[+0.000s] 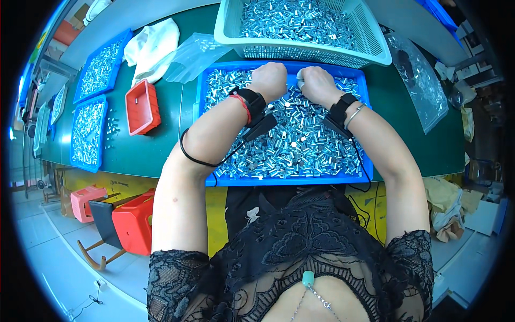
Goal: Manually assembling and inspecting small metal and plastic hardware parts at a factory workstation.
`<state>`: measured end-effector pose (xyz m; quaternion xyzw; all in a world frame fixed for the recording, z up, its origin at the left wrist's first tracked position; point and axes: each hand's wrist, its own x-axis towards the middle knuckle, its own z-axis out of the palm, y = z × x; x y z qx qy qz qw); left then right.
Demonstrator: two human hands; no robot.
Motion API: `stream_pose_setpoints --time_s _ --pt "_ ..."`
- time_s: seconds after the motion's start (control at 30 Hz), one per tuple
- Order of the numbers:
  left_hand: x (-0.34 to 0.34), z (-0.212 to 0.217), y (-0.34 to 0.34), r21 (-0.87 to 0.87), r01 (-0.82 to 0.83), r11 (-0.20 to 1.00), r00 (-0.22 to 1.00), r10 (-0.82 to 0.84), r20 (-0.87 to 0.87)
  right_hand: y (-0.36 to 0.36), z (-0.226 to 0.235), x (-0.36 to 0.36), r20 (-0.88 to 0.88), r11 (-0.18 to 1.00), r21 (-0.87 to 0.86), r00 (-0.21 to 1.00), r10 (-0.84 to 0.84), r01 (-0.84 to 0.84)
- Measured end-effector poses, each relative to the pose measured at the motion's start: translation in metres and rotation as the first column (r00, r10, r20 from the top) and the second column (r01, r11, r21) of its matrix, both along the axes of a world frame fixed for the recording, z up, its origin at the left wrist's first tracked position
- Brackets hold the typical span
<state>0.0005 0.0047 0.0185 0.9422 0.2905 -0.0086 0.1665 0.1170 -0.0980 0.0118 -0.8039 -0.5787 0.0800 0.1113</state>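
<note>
A wide blue tray (284,182) lies in front of me, filled with small silvery metal sleeves (292,153). Above its far part, my left hand (270,81) is curled closed, knuckles up. Close to its right, with a narrow gap between them, my right hand (318,86) is closed as well, a ring on one finger. The fingertips of both hands are turned away from view, so whatever they may pinch is hidden. Each wrist wears a black strap with a dark module and a cable.
A pale green basket (316,52) heaped with similar pieces stands just beyond the tray. On the left are a red bin (143,107), two blue trays (87,134) of parts, a white cloth (155,45) and a plastic bag (196,56). Another clear bag (418,80) lies right.
</note>
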Motion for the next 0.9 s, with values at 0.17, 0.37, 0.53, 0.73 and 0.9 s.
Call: stream_pose_setpoints --time_s 0.17,0.37,0.53,0.73,0.9 --pt "-0.004 0.002 0.001 0.007 0.069 0.998 0.997 -0.068 -0.033 -0.006 0.008 0.009 -0.179 0.999 -0.005 0.983 -0.037 0.036" --pt "-0.004 0.017 -0.004 -0.04 0.109 0.993 0.984 -0.113 -0.137 0.009 0.007 -0.009 -0.181 0.988 -0.13 0.978 -0.103 0.08" --pt "-0.01 0.016 -0.016 0.055 0.121 0.991 0.991 -0.118 -0.058 0.02 0.015 -0.013 -0.106 0.964 -0.246 0.986 -0.13 0.1" --pt "-0.024 0.001 -0.016 0.135 0.206 0.969 0.977 -0.212 0.027 0.027 0.016 -0.02 -0.105 0.967 -0.235 0.986 -0.127 0.099" --pt "-0.048 0.002 -0.004 0.076 0.099 0.992 0.981 -0.111 0.162 0.024 0.003 -0.025 -0.161 0.991 -0.103 0.982 -0.098 0.082"
